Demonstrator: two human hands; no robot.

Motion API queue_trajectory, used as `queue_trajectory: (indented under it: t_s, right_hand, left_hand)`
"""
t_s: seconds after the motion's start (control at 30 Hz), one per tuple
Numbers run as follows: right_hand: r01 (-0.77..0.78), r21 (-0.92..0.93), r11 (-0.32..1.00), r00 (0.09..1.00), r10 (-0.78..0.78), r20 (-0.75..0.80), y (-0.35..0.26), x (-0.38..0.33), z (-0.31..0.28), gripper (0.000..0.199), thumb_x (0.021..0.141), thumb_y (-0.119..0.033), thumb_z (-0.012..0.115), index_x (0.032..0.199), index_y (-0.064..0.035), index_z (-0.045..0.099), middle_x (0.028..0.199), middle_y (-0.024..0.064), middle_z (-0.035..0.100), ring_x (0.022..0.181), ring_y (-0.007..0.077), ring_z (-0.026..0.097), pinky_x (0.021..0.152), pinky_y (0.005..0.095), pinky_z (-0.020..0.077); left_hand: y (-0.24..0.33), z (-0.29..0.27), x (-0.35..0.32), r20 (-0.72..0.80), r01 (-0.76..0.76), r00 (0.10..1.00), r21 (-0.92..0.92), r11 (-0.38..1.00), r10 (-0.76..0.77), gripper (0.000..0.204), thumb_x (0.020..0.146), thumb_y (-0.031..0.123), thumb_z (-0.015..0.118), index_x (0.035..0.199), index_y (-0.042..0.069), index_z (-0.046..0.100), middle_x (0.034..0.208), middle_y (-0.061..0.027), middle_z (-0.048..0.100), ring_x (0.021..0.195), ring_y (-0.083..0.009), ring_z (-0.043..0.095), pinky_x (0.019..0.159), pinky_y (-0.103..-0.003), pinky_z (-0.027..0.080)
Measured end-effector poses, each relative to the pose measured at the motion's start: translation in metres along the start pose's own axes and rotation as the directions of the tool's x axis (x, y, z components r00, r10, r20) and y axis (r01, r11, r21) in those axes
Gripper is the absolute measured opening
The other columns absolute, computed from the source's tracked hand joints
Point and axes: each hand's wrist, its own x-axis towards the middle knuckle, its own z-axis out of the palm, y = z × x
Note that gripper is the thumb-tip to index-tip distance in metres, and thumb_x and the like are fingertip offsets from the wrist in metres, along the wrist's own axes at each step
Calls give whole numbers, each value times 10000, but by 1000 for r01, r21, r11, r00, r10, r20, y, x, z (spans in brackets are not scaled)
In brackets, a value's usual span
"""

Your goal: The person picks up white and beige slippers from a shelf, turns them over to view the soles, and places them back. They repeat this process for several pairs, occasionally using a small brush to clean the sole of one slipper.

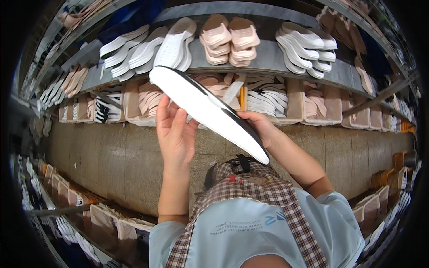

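Observation:
A white shoe sole (201, 107) with black along its far edge is held up between my two hands, slanting from upper left down to the right. My left hand (175, 129) grips it near its upper left end, thumb on the near side and fingers partly behind it. On the far side, toward the lower right end, my right hand (259, 126) grasps the black edge; most of its fingers are hidden behind the sole. Beyond it, stacks of white soles (175, 44) and pink soles (229, 41) rest on a grey shelf (264, 53).
Under the shelf stand lined bins (294, 100) filled with white, pink and black soles. More stacked white soles (307, 47) sit at the shelf's right. Behind me, another rack holds bins (105, 214) and soles. Between the racks runs a brown tiled floor (107, 156).

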Motion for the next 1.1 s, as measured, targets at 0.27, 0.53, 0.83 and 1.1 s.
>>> queue_trajectory:
  t_s: [0.27, 0.53, 0.83, 1.1]
  right_hand:
    - [-79, 74, 994, 995, 74, 64, -4, 2, -11, 420, 868, -229, 535, 1181, 50, 544, 1009, 182, 663, 827, 235, 684, 712, 337, 577]
    - [-146, -137, 980, 939, 93, -330, -23, -17, -37, 321, 880, -281, 565, 991, 13, 631, 864, 136, 679, 640, 177, 654, 567, 284, 549]
    - [421, -732, 536, 852, -510, 116, -6, -32, -12, 732, 918, -353, 519, 1456, -49, 128, 1461, 187, 214, 1261, 256, 376, 997, 409, 379]
    - [504, -273, 819, 849, -529, -19, -3, -22, 19, 516, 926, -92, 468, 1394, -2, 271, 1270, 145, 507, 1090, 191, 575, 897, 326, 506]
  left_hand:
    - [-9, -5, 6, -52, -45, 997, 201, 978, 57, 606, 863, 67, 600, 1381, 61, 285, 1306, -128, 432, 1161, -221, 482, 940, -399, 447]
    - [3, -7, 14, 655, -678, 724, 616, -402, -218, 647, 594, 317, 786, 1166, 100, 573, 1198, -71, 552, 1193, -322, 454, 1057, -545, 242]
    - [-62, 1, 17, 67, 217, 955, 510, 832, -289, 491, 884, 147, 555, 1288, -67, 377, 1222, -216, 492, 1127, -243, 495, 943, -350, 414]
    - [-46, 20, 18, 257, 367, 890, 84, 926, -376, 602, 980, 385, 377, 1412, -13, 243, 1340, -128, 412, 1175, -216, 454, 914, -368, 454]
